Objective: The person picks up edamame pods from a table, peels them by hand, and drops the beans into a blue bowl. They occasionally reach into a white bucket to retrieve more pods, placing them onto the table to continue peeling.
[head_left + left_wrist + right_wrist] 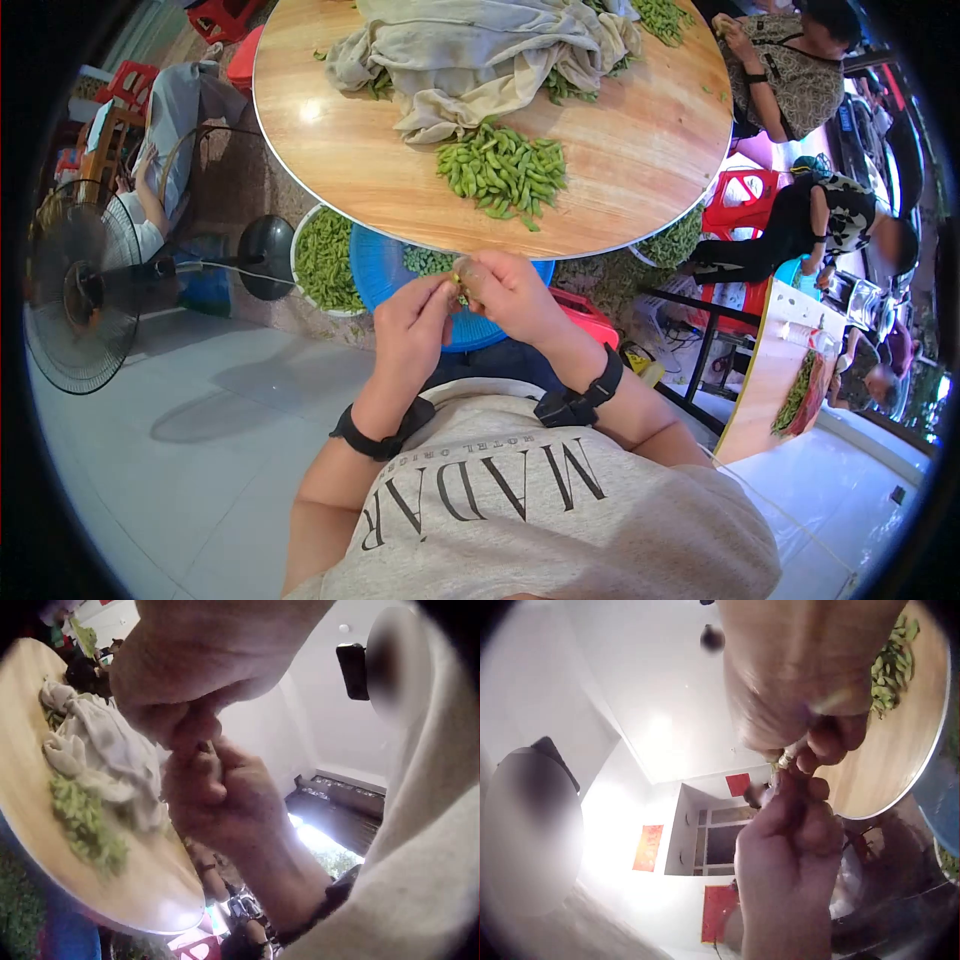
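Note:
Both hands meet over the blue basket (375, 285), just off the near edge of the round table. Thumb and fingers of my left hand (408, 318) pinch a small green soybean pod (460, 287) from one side. From the other side my right hand (515, 298) grips it, its fingers curled in close. Fingers hide most of the pod; a pale bit of it (785, 757) shows between the fingertips in the right wrist view. Ahead on the wooden table (340, 180) lies a pile of green soybean pods (500, 170). Shelled green beans (428, 260) lie in the basket.
A beige cloth (470, 60) covers more pods on the table. A basin of green pods (328, 260) stands left of the blue basket. A standing fan (85, 285) is at the left. At right are people, red stools (740, 200) and a small table (755, 400).

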Tool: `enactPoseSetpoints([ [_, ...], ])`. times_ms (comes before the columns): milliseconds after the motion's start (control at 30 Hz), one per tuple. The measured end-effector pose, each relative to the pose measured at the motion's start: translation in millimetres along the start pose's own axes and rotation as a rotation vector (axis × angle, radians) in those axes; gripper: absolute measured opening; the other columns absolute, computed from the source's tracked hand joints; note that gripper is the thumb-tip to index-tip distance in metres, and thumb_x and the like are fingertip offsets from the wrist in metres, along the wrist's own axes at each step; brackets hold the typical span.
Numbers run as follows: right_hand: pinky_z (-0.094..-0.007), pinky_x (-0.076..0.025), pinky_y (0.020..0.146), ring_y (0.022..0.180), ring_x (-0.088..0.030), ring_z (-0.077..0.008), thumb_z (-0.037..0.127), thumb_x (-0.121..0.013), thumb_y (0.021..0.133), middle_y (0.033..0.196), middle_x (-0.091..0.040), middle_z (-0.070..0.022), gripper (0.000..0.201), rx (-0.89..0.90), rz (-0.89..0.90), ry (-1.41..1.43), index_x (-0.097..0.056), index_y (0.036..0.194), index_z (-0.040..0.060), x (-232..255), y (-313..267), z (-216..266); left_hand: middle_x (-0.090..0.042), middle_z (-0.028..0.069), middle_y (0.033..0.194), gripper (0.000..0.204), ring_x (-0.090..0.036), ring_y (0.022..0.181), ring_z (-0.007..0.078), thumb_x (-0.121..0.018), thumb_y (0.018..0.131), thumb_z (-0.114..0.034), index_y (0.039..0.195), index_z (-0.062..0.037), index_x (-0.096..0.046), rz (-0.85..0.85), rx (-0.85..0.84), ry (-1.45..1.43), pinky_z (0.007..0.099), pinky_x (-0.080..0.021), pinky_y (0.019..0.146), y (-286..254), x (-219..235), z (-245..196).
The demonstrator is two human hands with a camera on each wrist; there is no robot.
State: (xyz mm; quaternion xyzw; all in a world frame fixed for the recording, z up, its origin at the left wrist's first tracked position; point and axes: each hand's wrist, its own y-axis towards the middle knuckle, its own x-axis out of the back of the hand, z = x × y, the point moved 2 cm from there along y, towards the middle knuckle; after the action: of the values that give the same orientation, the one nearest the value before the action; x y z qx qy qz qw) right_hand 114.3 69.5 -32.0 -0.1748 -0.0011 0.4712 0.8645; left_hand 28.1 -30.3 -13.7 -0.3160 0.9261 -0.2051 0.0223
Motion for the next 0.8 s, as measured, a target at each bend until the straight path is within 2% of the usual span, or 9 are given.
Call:
enactPoseSetpoints([
  [100, -0.0282, -0.035, 0.044, 0.047, -0.045, -0.0120, 0.017, -0.049, 0.086, 0.052, -0.046, -0.0054, 0.025, 0.111, -0.092, -0.180, -0.050, 0.068, -0.0002, -6.2, 4.3, -13.2, -0.050, 0.0013, 0.059, 0.020, -0.045, 0.050, 0.0067, -0.047, 0.085, -0.014, 0.081, 0.0023, -0.059, -0.012, 0.012, -0.062, 0.0210, -0.035, 0.043, 7.8, 0.3, 12.4],
  [200, -0.0313, -0.036, 0.046, 0.046, -0.045, -0.0185, 0.015, -0.050, 0.085, 0.054, -0.046, -0.0112, 0.022, 0.371, -0.190, -0.411, -0.050, 0.069, -0.0012, -15.4, 7.1, -15.0, -0.049, -0.0004, 0.058, 0.018, -0.036, 0.042, 0.0039, -0.045, 0.086, -0.015, 0.077, -0.0031, -0.055, -0.051, -0.051, -0.144, 0.0183, -0.028, 0.038, 19.1, 1.9, 32.7],
  [300, -0.0343, -0.037, 0.047, 0.047, -0.045, -0.0242, 0.014, -0.051, 0.084, 0.057, -0.047, -0.0148, 0.020, 0.400, -0.245, -0.413, -0.049, 0.070, -0.0014, -20.8, 9.7, -23.5, -0.048, -0.0011, 0.057, 0.019, -0.035, 0.041, 0.0041, -0.044, 0.086, -0.016, 0.076, -0.0042, -0.055, -0.015, 0.011, -0.228, 0.0175, -0.027, 0.038, 28.9, 7.0, 43.2],
  [400, -0.0303, -0.036, 0.044, 0.046, -0.045, -0.0176, 0.016, -0.049, 0.086, 0.057, -0.048, -0.0099, 0.022, 0.329, -0.228, -0.320, -0.049, 0.071, -0.0001, -20.5, 9.6, -39.8, -0.051, 0.0007, 0.059, 0.016, -0.038, 0.041, 0.0054, -0.045, 0.085, -0.014, 0.078, -0.0032, -0.055, 0.070, 0.194, -0.376, 0.0172, -0.028, 0.038, 30.6, 13.7, 47.1],
  [500, -0.0234, -0.034, 0.043, 0.046, -0.042, -0.0094, 0.020, -0.047, 0.088, 0.057, -0.049, -0.0027, 0.025, -0.007, -0.100, -0.018, -0.050, 0.072, 0.0025, -15.9, 7.4, -43.8, -0.054, 0.0032, 0.062, 0.016, -0.045, 0.045, 0.0079, -0.048, 0.085, -0.015, 0.077, -0.0018, -0.054, 0.226, 0.277, -0.486, 0.0188, -0.032, 0.039, 30.6, 24.2, 50.9],
  [600, -0.0181, -0.031, 0.043, 0.047, -0.040, -0.0048, 0.025, -0.042, 0.090, 0.060, -0.049, 0.0003, 0.029, -0.032, -0.047, 0.102, -0.052, 0.074, 0.0035, -15.6, 6.6, -52.3, -0.058, 0.0055, 0.065, 0.015, -0.048, 0.046, 0.0090, -0.049, 0.085, -0.013, 0.079, -0.0002, -0.054, 0.236, 0.360, -0.552, 0.0186, -0.034, 0.040, 30.4, 30.0, 55.7],
  [800, -0.0200, -0.033, 0.044, 0.049, -0.043, -0.0055, 0.026, -0.048, 0.088, 0.057, -0.050, -0.0003, 0.029, -0.108, -0.003, 0.100, -0.053, 0.072, 0.0033, -12.9, 5.4, -62.7, -0.060, 0.0093, 0.070, 0.012, -0.053, 0.049, 0.0110, -0.049, 0.083, -0.009, 0.080, 0.0016, -0.054, 0.304, 0.458, -0.553, 0.0194, -0.040, 0.044, 33.0, 41.4, 63.2],
])
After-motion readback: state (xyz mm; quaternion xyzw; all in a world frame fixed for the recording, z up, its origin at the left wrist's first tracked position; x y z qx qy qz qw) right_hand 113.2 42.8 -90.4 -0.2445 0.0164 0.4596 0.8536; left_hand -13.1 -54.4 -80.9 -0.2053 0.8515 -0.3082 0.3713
